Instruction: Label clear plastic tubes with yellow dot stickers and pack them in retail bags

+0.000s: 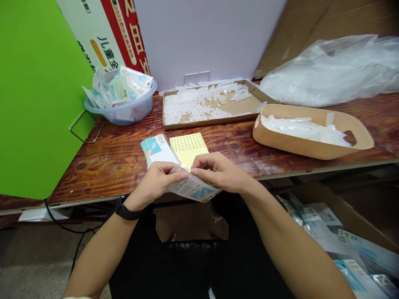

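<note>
A small printed plastic packet is held over the near edge of the wooden table. My left hand pinches its left end, and my right hand pinches its top edge from the right; the fingertips of both nearly meet. Just beyond the hands lie a yellow sticker sheet and a stack of printed packets.
A clear bowl of packets stands at the back left. A flat cardboard tray of small white plastic pieces sits in the middle, a tan tub of clear bags to the right, a large plastic bag behind. More packets lie in a box at the lower right.
</note>
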`<state>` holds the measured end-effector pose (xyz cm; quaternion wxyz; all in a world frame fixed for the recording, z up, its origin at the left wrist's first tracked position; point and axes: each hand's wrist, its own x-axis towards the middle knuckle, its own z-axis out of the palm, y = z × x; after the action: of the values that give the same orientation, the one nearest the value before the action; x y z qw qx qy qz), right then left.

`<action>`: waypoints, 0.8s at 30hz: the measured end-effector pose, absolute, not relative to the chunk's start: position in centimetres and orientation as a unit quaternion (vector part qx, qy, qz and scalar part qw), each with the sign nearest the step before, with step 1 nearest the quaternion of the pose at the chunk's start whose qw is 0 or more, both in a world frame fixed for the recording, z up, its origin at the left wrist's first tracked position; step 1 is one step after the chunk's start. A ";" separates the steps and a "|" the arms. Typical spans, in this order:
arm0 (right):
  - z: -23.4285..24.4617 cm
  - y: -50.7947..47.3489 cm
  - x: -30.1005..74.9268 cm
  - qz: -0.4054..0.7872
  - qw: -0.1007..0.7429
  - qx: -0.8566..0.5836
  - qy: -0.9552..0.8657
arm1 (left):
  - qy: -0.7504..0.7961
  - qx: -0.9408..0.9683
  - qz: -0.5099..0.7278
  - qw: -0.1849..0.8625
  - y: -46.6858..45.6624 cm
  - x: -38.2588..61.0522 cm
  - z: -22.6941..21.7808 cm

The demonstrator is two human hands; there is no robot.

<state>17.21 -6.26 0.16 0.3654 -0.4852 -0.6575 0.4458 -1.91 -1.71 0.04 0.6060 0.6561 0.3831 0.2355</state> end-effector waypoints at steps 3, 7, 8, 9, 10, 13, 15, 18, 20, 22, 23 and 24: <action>0.2 -6.4 16.8 0.339 0.373 -0.509 -0.697 | 0.417 0.624 0.244 0.614 -1.7 -1.8 0.1; 0.1 -6.4 16.4 0.335 0.367 -0.512 -0.701 | 0.453 0.586 0.295 0.603 -2.0 -1.3 -0.2; 0.1 -6.4 16.3 0.346 0.366 -0.510 -0.697 | 0.459 0.582 0.312 0.594 -2.1 -1.2 -0.4; 0.0 -6.4 16.3 0.355 0.367 -0.508 -0.694 | 0.463 0.581 0.330 0.583 -2.2 -1.2 -0.5; 0.0 -6.5 16.2 0.362 0.367 -0.507 -0.691 | 0.464 0.583 0.345 0.570 -2.2 -1.1 -0.7; 0.1 -6.6 15.8 0.356 0.369 -0.515 -0.687 | 0.466 0.592 0.370 0.544 -2.4 -1.1 -1.1; 0.2 -6.6 15.7 0.349 0.374 -0.519 -0.685 | 0.464 0.598 0.364 0.542 -2.4 -1.3 -1.2; 0.0 -6.4 16.4 0.386 0.394 -0.517 -0.654 | 0.461 0.599 0.329 0.567 -2.2 -1.8 -1.0; -0.4 -6.2 17.5 0.403 0.431 -0.526 -0.613 | 0.457 0.588 0.298 0.598 -2.2 -2.4 -0.4; -0.9 -5.9 18.9 0.376 0.486 -0.546 -0.570 | 0.459 0.564 0.280 0.626 -2.1 -3.3 0.6; -1.2 -5.8 19.5 0.357 0.511 -0.557 -0.548 | 0.465 0.552 0.295 0.626 -2.1 -3.8 1.4; -1.5 -5.6 20.1 0.339 0.532 -0.568 -0.528 | 0.472 0.541 0.339 0.609 -2.0 -4.3 2.3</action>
<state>20.11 -5.64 -1.48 0.5325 -0.5682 -0.5281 0.3388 -4.32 -2.02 2.34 0.6085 0.5405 0.4716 0.3393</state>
